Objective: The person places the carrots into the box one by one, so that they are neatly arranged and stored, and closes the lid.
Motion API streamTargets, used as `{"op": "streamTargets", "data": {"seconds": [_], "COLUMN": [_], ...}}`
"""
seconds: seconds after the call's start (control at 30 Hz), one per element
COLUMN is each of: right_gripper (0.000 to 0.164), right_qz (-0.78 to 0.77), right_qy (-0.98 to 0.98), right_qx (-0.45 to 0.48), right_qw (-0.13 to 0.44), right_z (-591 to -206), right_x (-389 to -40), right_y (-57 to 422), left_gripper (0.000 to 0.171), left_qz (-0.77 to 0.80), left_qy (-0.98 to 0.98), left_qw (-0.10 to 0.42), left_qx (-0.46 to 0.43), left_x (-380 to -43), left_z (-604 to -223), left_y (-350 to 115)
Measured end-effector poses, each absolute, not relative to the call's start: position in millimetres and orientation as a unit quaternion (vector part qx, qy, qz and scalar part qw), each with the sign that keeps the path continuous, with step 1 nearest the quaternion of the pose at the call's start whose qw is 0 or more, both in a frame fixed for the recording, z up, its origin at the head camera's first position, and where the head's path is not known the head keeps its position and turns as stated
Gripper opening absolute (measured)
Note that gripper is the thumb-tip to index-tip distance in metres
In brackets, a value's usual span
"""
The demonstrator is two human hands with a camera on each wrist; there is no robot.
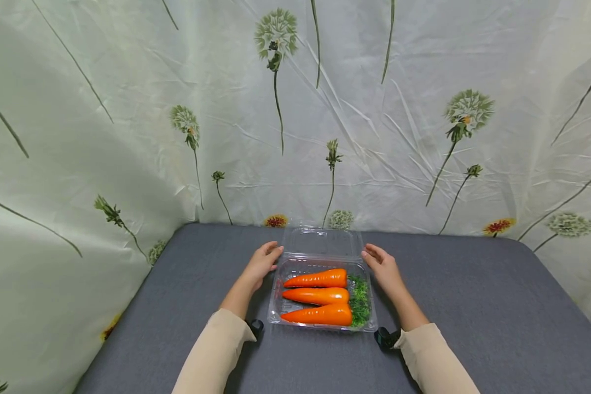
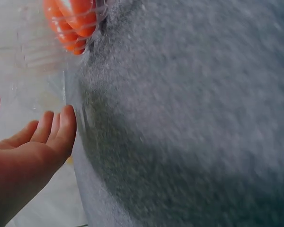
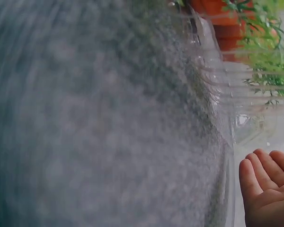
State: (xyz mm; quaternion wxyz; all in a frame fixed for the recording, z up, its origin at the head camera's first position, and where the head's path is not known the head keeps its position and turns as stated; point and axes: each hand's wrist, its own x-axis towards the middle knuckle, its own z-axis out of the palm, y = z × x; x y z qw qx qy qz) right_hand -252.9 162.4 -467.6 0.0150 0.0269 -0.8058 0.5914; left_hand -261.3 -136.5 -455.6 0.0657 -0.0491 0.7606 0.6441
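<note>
A clear plastic clamshell box (image 1: 273, 306) lies on the table with its lid (image 1: 322, 243) folded back, away from me. Three orange carrots (image 1: 319, 296) lie side by side in the box, tips pointing left, with feathery green tops (image 1: 359, 301) at the right end. My left hand (image 1: 262, 264) is at the lid's left edge, near the hinge, fingers loosely bent. On the opposite side, my right hand (image 1: 384, 268) is at the lid's right edge, its fingers relaxed. Whether either hand touches the plastic, I cannot tell. Both wrist views show the fingers extended, gripping nothing.
A grey cloth-covered table (image 1: 473, 306) spreads around the box. Behind it and along the left hangs a pale curtain (image 1: 236, 137) printed with dandelions. Dark bands with small devices (image 1: 385, 338) are on both wrists, beside beige sleeves (image 1: 435, 355).
</note>
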Motion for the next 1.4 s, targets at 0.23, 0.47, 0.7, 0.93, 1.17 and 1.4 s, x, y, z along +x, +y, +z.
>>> {"op": "streamTargets", "data": {"seconds": [0.23, 0.47, 0.7, 0.93, 1.17, 1.4], "right_gripper": [0.045, 0.043, 0.045, 0.044, 0.043, 0.036], "right_qz": [0.613, 0.662, 0.681, 0.705, 0.711, 0.710], "right_qy": [-0.790, -0.749, -0.732, -0.708, -0.699, -0.697], "right_qx": [0.025, 0.015, 0.018, 0.020, 0.022, 0.034], "right_qw": [0.009, 0.014, 0.017, 0.045, 0.067, 0.092], "right_z": [-469, -468, -463, -458, -453, -446], "right_x": [-255, -258, -258, -261, -261, -257], "right_y": [158, 155, 154, 152, 151, 153], "left_gripper": [0.043, 0.043, 0.043, 0.042, 0.047, 0.044], "left_qz": [0.652, 0.677, 0.689, 0.704, 0.711, 0.702], "left_qy": [0.754, 0.731, 0.721, 0.708, 0.702, 0.711], "left_qw": [0.070, 0.076, 0.075, 0.047, 0.046, 0.027], "left_qx": [-0.041, -0.030, -0.012, -0.013, -0.003, 0.002], "left_x": [-265, -263, -247, -265, -266, -265], "left_z": [-457, -449, -419, -442, -439, -433], "left_y": [-132, -135, -130, -132, -132, -130]}}
